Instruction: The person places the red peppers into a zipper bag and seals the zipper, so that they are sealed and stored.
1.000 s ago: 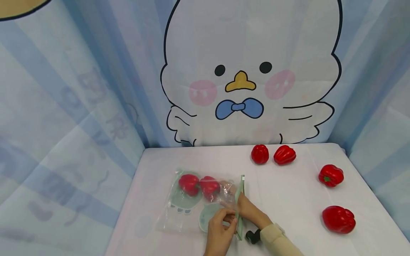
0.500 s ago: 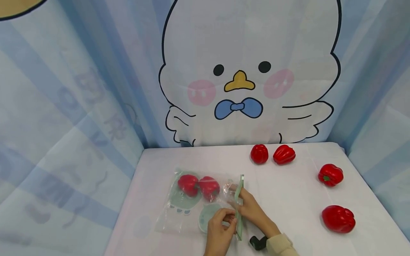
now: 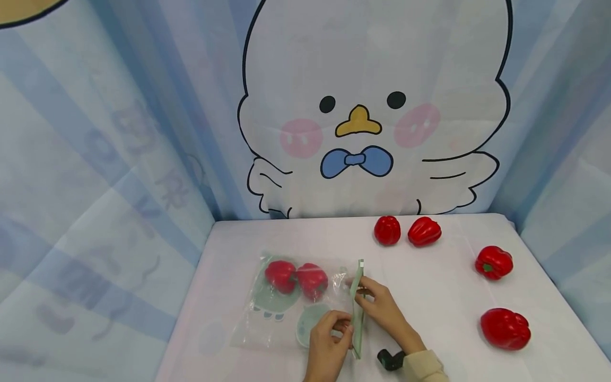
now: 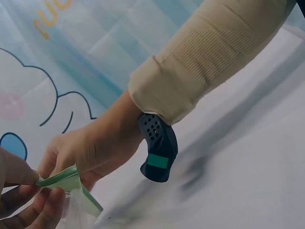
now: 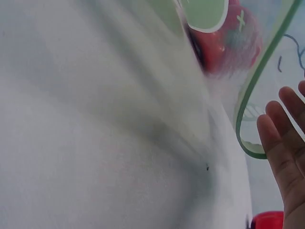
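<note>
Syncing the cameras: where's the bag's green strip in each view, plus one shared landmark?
Head: green strip in the lower half, just right of centre, running near vertical.
Left wrist: green strip at lower left, pinched by the left hand.
Right wrist: green strip curving down from the top right.
Shared landmark: right hand, near the strip in all three.

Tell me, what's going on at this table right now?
A person's left hand pinches the green rim of a clear plastic bag on a white table. Two glossy red bell peppers lie inside; four more red peppers lie outside on the table. The right hand is at the bag's mouth, with no pepper in it.
</note>
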Available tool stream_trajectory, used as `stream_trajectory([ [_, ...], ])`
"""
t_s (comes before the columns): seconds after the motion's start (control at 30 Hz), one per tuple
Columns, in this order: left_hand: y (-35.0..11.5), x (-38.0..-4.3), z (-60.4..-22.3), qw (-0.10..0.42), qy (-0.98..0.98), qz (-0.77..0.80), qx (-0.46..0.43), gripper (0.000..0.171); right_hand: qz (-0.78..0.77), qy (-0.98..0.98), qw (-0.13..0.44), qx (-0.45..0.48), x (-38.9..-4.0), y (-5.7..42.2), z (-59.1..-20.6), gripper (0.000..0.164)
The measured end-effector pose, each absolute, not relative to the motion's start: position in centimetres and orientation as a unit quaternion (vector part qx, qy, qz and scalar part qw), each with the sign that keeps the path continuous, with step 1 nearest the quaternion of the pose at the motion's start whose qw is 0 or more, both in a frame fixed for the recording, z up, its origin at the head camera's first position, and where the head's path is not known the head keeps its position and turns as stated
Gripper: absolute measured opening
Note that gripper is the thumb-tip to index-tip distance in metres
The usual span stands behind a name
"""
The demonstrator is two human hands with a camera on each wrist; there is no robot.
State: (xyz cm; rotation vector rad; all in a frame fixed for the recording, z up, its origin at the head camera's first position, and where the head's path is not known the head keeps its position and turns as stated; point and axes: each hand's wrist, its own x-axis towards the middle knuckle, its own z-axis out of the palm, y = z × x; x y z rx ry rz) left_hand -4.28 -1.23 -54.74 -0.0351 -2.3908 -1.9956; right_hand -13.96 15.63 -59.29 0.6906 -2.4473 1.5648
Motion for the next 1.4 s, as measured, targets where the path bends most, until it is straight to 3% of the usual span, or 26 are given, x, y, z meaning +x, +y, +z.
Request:
stream_trajectory([
  [0.43,-1.1,-4.3,-54.5,0.005,-0.767,-0.641,-0.008,0.017,0.528,-0.823,0.047,0.203,-14.8,17.3,-58.2,0.02],
  [0.67,-1.2,-4.3,-54.5,0.005,-0.767,-0.641,-0.005,0.018,0.526,-0.832,0.044,0.169,-15.2,18.3,-57.9,0.018],
  [1.4,-1.2,-4.3,-55.4,0.034,-0.766,-0.641,-0.02,0.017,0.533,-0.835,0.133,-0.012,-19.4,19.0,-58.5,0.049],
])
